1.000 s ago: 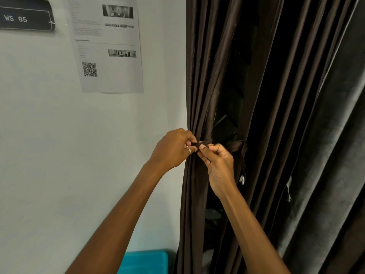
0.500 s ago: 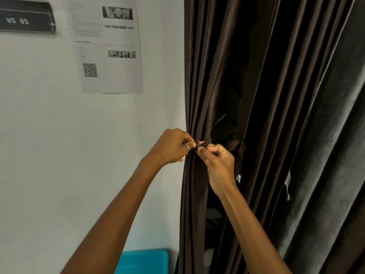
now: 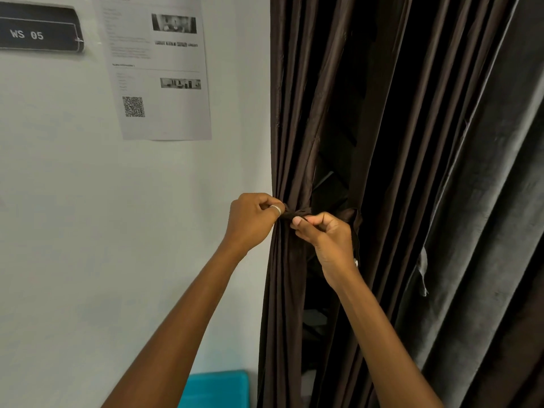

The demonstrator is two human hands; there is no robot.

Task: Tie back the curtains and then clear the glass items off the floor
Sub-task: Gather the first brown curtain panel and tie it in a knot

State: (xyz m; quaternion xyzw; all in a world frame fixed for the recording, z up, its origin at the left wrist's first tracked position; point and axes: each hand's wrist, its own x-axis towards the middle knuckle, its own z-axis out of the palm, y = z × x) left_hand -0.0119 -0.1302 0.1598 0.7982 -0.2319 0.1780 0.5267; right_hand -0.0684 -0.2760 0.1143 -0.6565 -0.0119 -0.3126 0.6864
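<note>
Head view is showing a dark brown curtain (image 3: 294,113) hanging at three o'clock of a pale wall (image 3: 88,231). Both hands are meeting at the centre. The left hand (image 3: 253,219), wearing a ring (image 3: 276,209), is pinching one end of a dark tie strip (image 3: 297,214). The right hand (image 3: 326,240), at four o'clock of it, is pinching the other end. The strip is circling the gathered folds. A printed sheet (image 3: 164,83) is hanging at eleven o'clock, and a teal box (image 3: 217,387) is sitting at six o'clock.
</note>
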